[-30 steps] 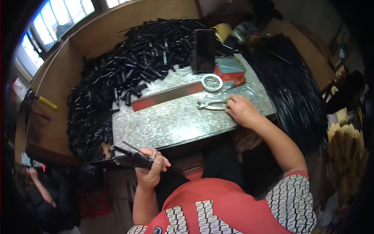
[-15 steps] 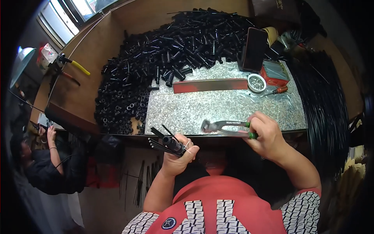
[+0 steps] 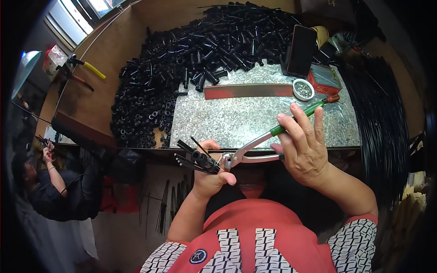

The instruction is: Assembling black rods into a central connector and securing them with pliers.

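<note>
My left hand (image 3: 209, 177) grips a black plastic tube (image 3: 198, 157) with several thin black rods gathered around it, their ends fanning out to the left. A thin wire shows beside the thumb. My right hand (image 3: 306, 152) holds a pair of end-cutting pincers (image 3: 248, 148) with green handle grips. The handles are spread wide, with my fingers reaching over the upper grip and the thumb near the lower one. The pincer head meets the bundle between my left thumb and index finger; exactly what the jaws touch is too small to tell.
Black tubes and rings (image 3: 195, 57) are heaped over the speckled bench top (image 3: 227, 118). A flat strip (image 3: 248, 91), a bowl of small metal bits (image 3: 303, 89), a phone (image 3: 302, 50) and a red box (image 3: 324, 82) lie behind. Long black rods (image 3: 380, 118) hang right. Another person (image 3: 50, 182) works at far left.
The pincers have moved left and down to the bundle in my left hand. Their handles have opened wide, and my right fingers have spread from a closed grip. My left thumb has stretched out.
</note>
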Action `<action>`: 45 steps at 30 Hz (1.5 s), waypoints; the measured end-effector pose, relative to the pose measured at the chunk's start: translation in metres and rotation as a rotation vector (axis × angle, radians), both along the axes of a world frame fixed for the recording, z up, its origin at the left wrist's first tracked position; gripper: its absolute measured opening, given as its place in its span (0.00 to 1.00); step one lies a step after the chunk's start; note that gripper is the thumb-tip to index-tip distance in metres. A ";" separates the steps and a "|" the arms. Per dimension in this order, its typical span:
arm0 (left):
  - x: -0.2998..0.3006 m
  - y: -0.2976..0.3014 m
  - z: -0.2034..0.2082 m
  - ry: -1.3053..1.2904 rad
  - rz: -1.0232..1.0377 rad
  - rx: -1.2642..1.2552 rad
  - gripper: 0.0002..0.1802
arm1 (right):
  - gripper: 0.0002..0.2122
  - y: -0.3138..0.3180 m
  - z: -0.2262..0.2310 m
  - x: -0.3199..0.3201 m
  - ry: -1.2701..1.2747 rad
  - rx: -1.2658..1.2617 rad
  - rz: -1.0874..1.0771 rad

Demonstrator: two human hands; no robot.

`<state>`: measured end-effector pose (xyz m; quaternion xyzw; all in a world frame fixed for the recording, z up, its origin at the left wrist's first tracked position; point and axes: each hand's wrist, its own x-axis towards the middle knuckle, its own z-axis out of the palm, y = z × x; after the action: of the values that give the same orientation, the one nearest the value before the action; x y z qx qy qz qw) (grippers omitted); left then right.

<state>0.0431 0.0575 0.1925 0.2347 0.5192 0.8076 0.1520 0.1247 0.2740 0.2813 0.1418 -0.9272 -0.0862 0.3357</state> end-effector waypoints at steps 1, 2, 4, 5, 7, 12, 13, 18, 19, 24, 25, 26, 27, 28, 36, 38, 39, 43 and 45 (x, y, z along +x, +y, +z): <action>-0.001 -0.001 -0.003 0.065 0.041 -0.031 0.49 | 0.12 -0.002 0.001 0.002 -0.056 -0.063 -0.004; -0.001 -0.003 -0.003 -0.007 -0.001 -0.014 0.49 | 0.12 -0.003 0.002 0.004 -0.059 -0.062 -0.003; 0.001 -0.002 -0.001 0.006 0.017 -0.037 0.49 | 0.13 -0.004 0.002 0.007 -0.088 -0.066 -0.019; 0.001 -0.002 -0.001 0.022 0.033 -0.060 0.49 | 0.13 -0.003 0.003 0.006 -0.090 -0.064 -0.017; 0.000 -0.003 -0.004 -0.054 -0.019 0.009 0.49 | 0.13 -0.001 0.005 0.003 -0.006 -0.014 -0.067; 0.002 0.000 0.004 -0.181 -0.069 0.122 0.47 | 0.13 -0.005 0.003 -0.003 0.027 0.064 -0.062; 0.000 -0.001 -0.001 -0.093 -0.030 0.043 0.47 | 0.13 -0.008 0.005 0.000 -0.025 0.035 -0.044; -0.005 -0.004 -0.006 0.040 0.056 -0.047 0.45 | 0.13 -0.011 0.009 0.001 -0.153 -0.048 0.004; -0.015 -0.005 -0.009 0.377 0.137 -0.153 0.45 | 0.13 -0.009 0.005 0.004 -0.271 -0.100 0.031; -0.006 -0.008 -0.011 0.011 -0.102 0.015 0.43 | 0.13 -0.007 0.000 0.020 -0.535 -0.195 0.142; -0.007 -0.010 -0.011 0.008 -0.100 0.017 0.43 | 0.13 -0.008 -0.001 0.023 -0.538 -0.193 0.144; -0.007 -0.011 -0.011 -0.002 -0.153 0.031 0.43 | 0.13 -0.010 -0.004 0.025 -0.678 -0.313 0.178; -0.007 -0.012 -0.011 -0.013 -0.207 0.047 0.43 | 0.14 -0.010 -0.007 0.026 -0.816 -0.433 0.210; -0.006 -0.014 -0.007 -0.026 -0.192 0.006 0.41 | 0.15 -0.010 -0.008 0.023 -0.996 -0.646 0.279; -0.017 -0.015 0.003 0.100 -0.170 -0.092 0.29 | 0.23 -0.016 0.002 0.024 -1.500 -1.174 0.113; -0.018 -0.017 0.001 0.113 -0.134 -0.089 0.30 | 0.19 -0.020 0.001 0.023 -0.981 -0.834 0.159; -0.017 -0.017 0.001 0.122 -0.104 -0.084 0.30 | 0.18 -0.019 -0.007 0.023 -0.714 -0.659 0.200; -0.018 -0.019 0.003 -0.088 -0.290 0.119 0.29 | 0.10 -0.012 0.003 0.023 -1.856 -1.784 0.060; -0.023 -0.022 0.003 0.074 -0.272 0.022 0.31 | 0.10 -0.013 -0.005 0.023 -1.882 -1.856 0.117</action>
<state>0.0202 0.0356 0.1958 0.3344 0.4791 0.7758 0.2383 0.1476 0.2612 0.2759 -0.0942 -0.5116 0.7216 -0.4568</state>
